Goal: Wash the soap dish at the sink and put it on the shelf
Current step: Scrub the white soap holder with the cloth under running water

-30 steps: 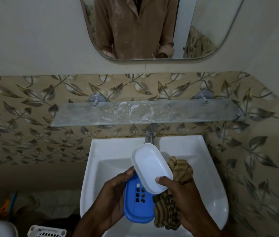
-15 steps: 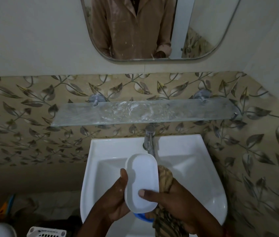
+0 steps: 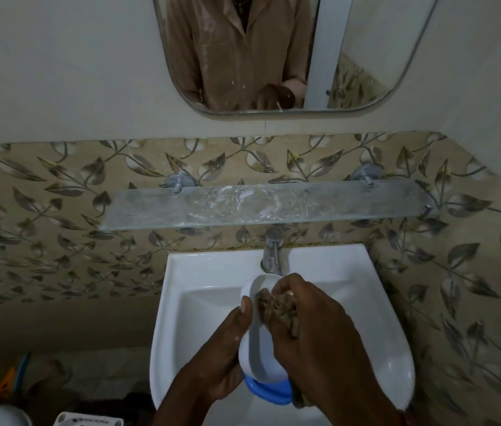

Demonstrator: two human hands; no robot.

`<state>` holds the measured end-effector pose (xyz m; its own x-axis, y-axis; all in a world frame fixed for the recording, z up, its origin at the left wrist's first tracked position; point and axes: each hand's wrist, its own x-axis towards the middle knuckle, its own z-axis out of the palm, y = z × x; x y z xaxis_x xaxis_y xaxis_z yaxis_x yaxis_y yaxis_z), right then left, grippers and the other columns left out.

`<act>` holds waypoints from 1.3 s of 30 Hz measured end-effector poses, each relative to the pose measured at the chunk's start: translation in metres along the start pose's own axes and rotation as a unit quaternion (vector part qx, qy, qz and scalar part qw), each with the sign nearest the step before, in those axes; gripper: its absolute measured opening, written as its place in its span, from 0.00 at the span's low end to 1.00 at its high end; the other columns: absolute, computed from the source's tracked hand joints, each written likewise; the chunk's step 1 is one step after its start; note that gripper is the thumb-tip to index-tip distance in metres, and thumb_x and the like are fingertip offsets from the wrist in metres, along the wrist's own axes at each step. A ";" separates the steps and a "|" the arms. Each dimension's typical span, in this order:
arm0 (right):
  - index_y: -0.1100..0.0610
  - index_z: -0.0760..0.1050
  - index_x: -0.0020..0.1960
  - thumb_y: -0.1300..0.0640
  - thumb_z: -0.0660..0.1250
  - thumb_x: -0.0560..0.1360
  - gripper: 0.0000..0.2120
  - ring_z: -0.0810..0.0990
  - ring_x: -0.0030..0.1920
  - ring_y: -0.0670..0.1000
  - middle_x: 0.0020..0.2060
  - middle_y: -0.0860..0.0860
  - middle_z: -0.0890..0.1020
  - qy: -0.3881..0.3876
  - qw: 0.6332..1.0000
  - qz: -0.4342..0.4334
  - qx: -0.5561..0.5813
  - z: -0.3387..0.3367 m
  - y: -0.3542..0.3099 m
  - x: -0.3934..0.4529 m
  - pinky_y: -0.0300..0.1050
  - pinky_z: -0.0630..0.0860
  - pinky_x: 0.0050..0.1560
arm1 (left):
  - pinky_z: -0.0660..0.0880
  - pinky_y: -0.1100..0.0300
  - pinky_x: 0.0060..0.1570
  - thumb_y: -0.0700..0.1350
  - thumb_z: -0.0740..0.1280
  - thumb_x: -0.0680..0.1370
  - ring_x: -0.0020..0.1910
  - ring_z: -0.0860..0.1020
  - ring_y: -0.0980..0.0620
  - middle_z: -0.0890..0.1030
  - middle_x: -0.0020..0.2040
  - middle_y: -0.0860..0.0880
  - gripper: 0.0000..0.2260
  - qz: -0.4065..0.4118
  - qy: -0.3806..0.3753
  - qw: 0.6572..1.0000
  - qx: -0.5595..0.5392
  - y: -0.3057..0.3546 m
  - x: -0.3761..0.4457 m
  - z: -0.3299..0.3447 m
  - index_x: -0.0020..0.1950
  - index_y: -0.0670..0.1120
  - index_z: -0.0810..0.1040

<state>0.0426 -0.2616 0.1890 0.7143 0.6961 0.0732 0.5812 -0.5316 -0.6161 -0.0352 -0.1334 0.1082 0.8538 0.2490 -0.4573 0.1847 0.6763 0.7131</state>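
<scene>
Over the white sink (image 3: 181,305), the person holds the soap dish in two parts. The white soap dish tray (image 3: 261,348) stands tilted, its hollow facing up and toward the right, its far end just below the tap (image 3: 272,250). The left hand (image 3: 221,361) grips it from the left side: the thumb lies along the tray's left rim with its tip near the upper part of that rim, while the other fingers curl underneath, out of sight. Beneath the tray's near end, a blue soap dish insert (image 3: 269,393) peeks out as a curved edge, touching the tray; whether the left fingers also hold it cannot be told.

The right hand (image 3: 313,330) comes down from the right, its fingers bunched around a brown striped cloth (image 3: 277,309). The cloth is pressed into the upper part of the tray's hollow, and the knuckles cover much of the tray's right rim. A further bit of the cloth hangs below the right wrist, beside the blue insert.

The tray's hollow holds nothing but the wad of cloth; the lower part of it shows bare white. The sink basin holds only the hands and what they carry.

Above the tap, a glass shelf (image 3: 151,210) is fixed to the leaf-patterned tiles, streaked with whitish marks. A mirror (image 3: 366,56) hangs higher on the wall.
</scene>
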 end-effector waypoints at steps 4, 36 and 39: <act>0.43 0.77 0.63 0.48 0.68 0.76 0.16 0.79 0.56 0.43 0.55 0.39 0.78 -0.050 0.997 -0.044 0.026 0.010 -0.008 -0.007 0.43 0.78 0.61 | 0.78 0.45 0.61 0.72 0.76 0.58 0.60 0.83 0.38 0.84 0.60 0.36 0.45 -0.036 -0.021 0.997 -0.071 0.016 -0.002 0.010 0.64 0.41 0.83; 0.51 0.79 0.53 0.45 0.74 0.71 0.15 0.83 0.45 0.53 0.50 0.49 0.81 -0.029 0.984 -0.009 -0.174 0.008 -0.028 -0.005 0.49 0.79 0.46 | 0.85 0.49 0.41 0.66 0.65 0.64 0.51 0.85 0.37 0.85 0.56 0.34 0.36 0.010 0.042 0.997 -0.063 -0.008 0.004 0.004 0.62 0.43 0.82; 0.49 0.75 0.52 0.47 0.72 0.74 0.11 0.81 0.52 0.52 0.49 0.48 0.78 -0.115 0.985 0.011 -0.128 0.009 -0.023 -0.015 0.44 0.74 0.50 | 0.84 0.50 0.37 0.68 0.66 0.58 0.44 0.87 0.40 0.88 0.49 0.38 0.37 0.022 0.037 0.998 -0.055 -0.004 0.006 0.000 0.57 0.45 0.84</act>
<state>0.0145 -0.2555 0.1947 0.6376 0.7584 -0.1353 0.6671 -0.6315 -0.3952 -0.0310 -0.1348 0.1029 0.8211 0.3270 -0.4678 0.0907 0.7344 0.6726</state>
